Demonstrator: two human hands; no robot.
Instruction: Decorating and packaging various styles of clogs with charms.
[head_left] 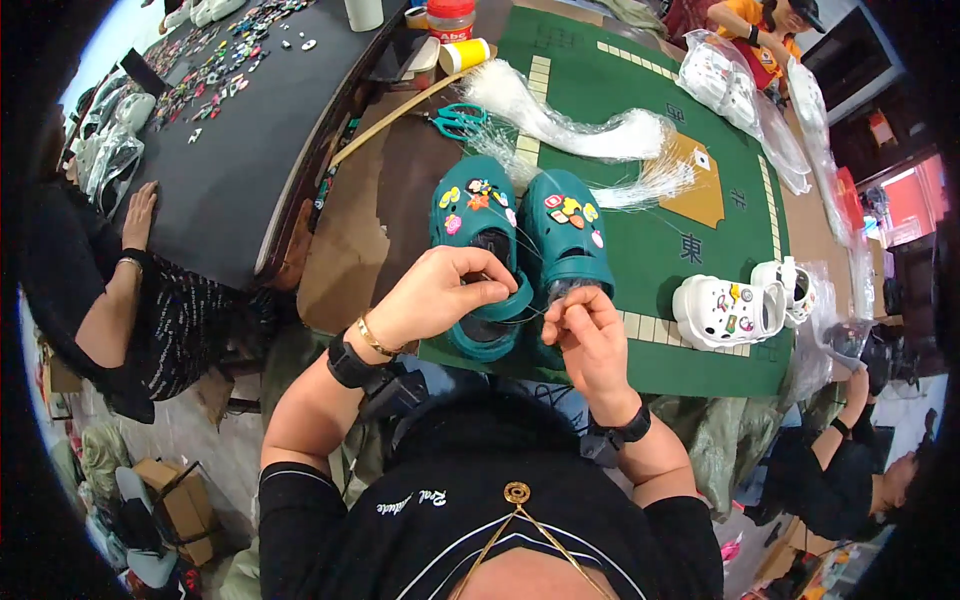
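A pair of dark green clogs with colourful charms, the left clog point(466, 212) and the right clog point(562, 212), stands side by side at the table's near edge, toes pointing away from me. My left hand point(440, 292) is over the left clog's heel strap, with thumb and forefinger pinched together. Close behind the right clog's heel, my right hand point(588, 335) is closed in a pinch too. A thin clear strand point(532, 312) runs between my fingertips; its ends are hidden in them. Beyond the clogs lies a bundle of white, translucent plastic strands point(600, 135).
Teal-handled scissors point(459, 121), a wooden stick point(400, 122) and a yellow cup point(464, 55) lie beyond the left clog. White clogs with charms point(728, 312) stand at right. A dark table point(250, 140) holds scattered charms. Other people work at left, right and far right.
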